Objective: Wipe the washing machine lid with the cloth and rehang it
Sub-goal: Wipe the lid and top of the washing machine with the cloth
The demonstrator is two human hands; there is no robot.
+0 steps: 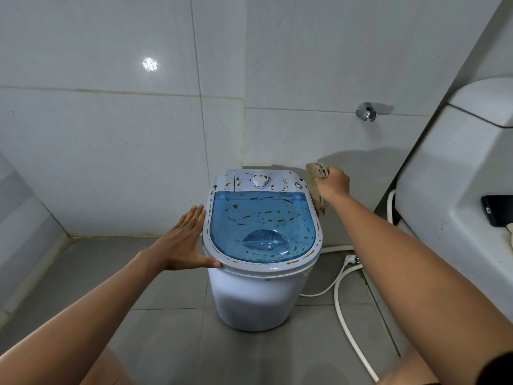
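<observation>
A small white washing machine (261, 295) stands on the floor at the wall corner. Its translucent blue lid (261, 226) is shut and speckled with brown stains, as is the white rim and the control panel with a dial (260, 181). My left hand (183, 240) lies flat and spread against the machine's left rim, thumb on the front edge. My right hand (333, 182) is at the machine's back right corner, fist closed on a beige cloth (315, 179) that hangs down beside the lid.
A white hose (344, 309) and a cable with a plug (351, 259) lie on the grey floor tiles right of the machine. A chrome wall tap (366, 112) sticks out above. A white sink (455, 173) with a dark phone (498, 209) fills the right side.
</observation>
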